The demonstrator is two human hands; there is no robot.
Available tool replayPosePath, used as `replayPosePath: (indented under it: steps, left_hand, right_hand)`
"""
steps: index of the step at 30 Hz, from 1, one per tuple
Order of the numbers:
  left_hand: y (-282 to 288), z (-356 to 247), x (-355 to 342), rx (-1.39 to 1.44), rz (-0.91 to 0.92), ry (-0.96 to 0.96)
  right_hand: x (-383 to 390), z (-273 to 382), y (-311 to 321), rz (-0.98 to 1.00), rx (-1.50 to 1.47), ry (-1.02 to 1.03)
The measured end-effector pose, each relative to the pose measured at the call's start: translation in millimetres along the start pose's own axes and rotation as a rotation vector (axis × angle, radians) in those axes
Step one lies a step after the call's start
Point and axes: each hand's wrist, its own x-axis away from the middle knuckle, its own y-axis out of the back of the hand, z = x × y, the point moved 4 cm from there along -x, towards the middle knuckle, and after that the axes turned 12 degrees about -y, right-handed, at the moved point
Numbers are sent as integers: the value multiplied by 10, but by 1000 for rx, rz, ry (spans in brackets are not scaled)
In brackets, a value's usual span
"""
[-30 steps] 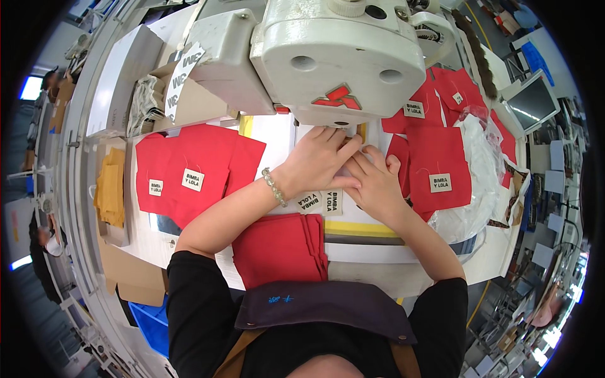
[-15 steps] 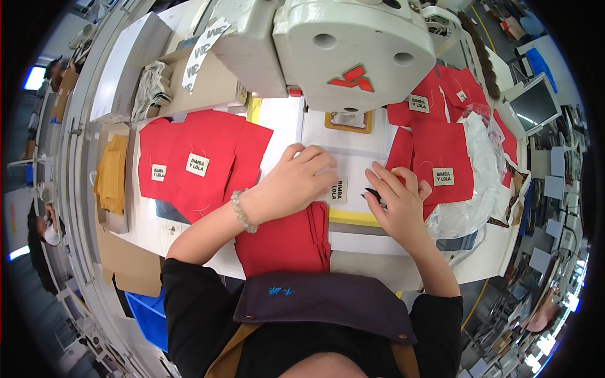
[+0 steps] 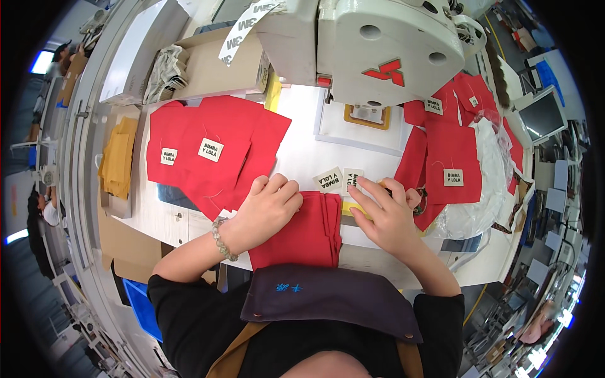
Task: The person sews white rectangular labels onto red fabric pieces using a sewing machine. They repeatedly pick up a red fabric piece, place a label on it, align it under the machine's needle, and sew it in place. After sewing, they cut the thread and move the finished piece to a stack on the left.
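Note:
My left hand (image 3: 268, 214), bracelet at the wrist, has its fingers curled on the upper left corner of a stack of red fabric pieces (image 3: 299, 239). My right hand (image 3: 387, 214) holds small dark snips (image 3: 421, 201) in its curled outer fingers, while the index and middle fingertips reach toward two cream square labels (image 3: 328, 181) at the stack's upper edge. Above them, a gold-rimmed plate (image 3: 367, 124) lies in a white jig (image 3: 337, 138) under the white machine head (image 3: 391, 44). Red pieces bearing labels lie on the left (image 3: 214, 170) and right (image 3: 454, 148).
A tray (image 3: 116, 201) of mustard pieces, a cardboard box (image 3: 214, 75) and a white box (image 3: 132, 57) line the left. Clear plastic wrap (image 3: 491, 189) and a monitor (image 3: 542, 116) are at the right. Co-workers (image 3: 47, 208) appear at the far left edge.
Both hands have withdrawn from under the machine head toward the front, uncovering the plate and jig. My left hand has come down onto the red stack, and the snips now show in my right hand.

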Motion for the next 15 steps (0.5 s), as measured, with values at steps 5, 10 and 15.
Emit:
replayPosePath:
  steps: [5, 10, 15]
  left_hand:
    - [-10, 4, 37, 17, 0, 14]
    - [-29, 9, 73, 43, -51, 29]
    - [-39, -51, 122, -79, -88, -2]
  right_hand:
    - [15, 36, 9, 4, 12, 17]
    - [56, 81, 9, 10, 12, 32]
    - [63, 172, 22, 17, -102, 100]
